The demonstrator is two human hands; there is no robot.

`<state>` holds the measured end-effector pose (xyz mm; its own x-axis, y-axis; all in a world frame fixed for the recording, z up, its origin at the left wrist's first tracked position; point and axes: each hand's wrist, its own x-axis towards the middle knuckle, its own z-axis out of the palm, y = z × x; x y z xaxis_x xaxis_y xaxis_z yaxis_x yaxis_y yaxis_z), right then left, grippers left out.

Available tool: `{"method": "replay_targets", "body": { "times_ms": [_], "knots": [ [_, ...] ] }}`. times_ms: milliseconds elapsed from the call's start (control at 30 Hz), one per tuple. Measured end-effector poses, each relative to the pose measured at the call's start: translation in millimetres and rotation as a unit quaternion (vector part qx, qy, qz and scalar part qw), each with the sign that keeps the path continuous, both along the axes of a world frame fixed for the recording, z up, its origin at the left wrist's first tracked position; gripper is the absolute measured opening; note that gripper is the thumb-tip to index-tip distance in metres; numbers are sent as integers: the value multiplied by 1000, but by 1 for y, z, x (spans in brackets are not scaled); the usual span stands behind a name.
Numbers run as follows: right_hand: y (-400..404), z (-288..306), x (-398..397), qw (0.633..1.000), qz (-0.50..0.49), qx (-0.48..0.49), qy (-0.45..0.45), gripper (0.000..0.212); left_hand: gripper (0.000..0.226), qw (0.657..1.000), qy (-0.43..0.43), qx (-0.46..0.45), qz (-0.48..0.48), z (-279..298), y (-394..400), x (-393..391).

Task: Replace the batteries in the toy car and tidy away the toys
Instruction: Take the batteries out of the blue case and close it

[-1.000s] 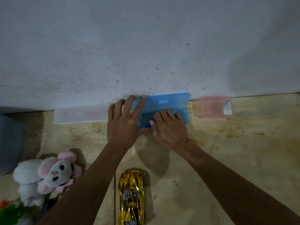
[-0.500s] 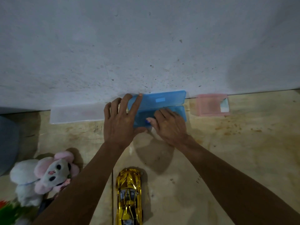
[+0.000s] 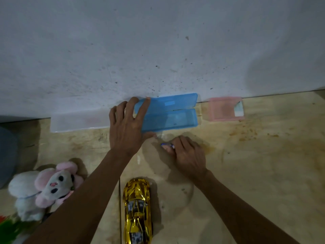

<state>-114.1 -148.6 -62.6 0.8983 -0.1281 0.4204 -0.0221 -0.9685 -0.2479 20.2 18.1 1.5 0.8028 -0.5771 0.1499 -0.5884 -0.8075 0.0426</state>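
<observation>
A blue plastic case (image 3: 173, 114) lies open against the wall, its lid leaning back. My left hand (image 3: 127, 126) rests on the case's left end with fingers spread over the lid and tray. My right hand (image 3: 189, 154) is just in front of the case, above the floor, and its curled fingers pinch a small battery (image 3: 168, 146) with a blue and pink wrapper. The gold toy car (image 3: 137, 211) stands on the floor near me, between my forearms, nose towards the wall.
A clear flat case (image 3: 79, 121) lies left of the blue one along the wall, and a pink box (image 3: 226, 109) lies to the right. A white and pink plush mouse (image 3: 44, 187) sits at the lower left beside a grey object (image 3: 7, 154).
My right hand has come out of the blue case towards me, now holding a small battery. My left hand has stayed on the case's left end.
</observation>
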Motion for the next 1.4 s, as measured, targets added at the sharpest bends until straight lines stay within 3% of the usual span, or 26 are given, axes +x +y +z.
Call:
{"method": "replay_targets", "body": {
  "times_ms": [200,467,1000,1233,1400],
  "knots": [
    [5,-7,0,1000,-14,-5,16,24,111,1000,-6,-6,1,0,-2,0],
    [8,-8,2,997,6,66,51,22,111,1000,-7,-1,7,0,-2,0],
    [8,-1,2,995,-6,70,68,27,109,1000,-14,-4,10,1,-5,-3],
    [-6,16,-5,980,-2,197,41,34,108,1000,-8,-8,11,1,-5,-4],
    [-25,27,-22,942,-87,323,33,35,111,1000,-6,-16,15,2,-6,-4]
  ]
}}
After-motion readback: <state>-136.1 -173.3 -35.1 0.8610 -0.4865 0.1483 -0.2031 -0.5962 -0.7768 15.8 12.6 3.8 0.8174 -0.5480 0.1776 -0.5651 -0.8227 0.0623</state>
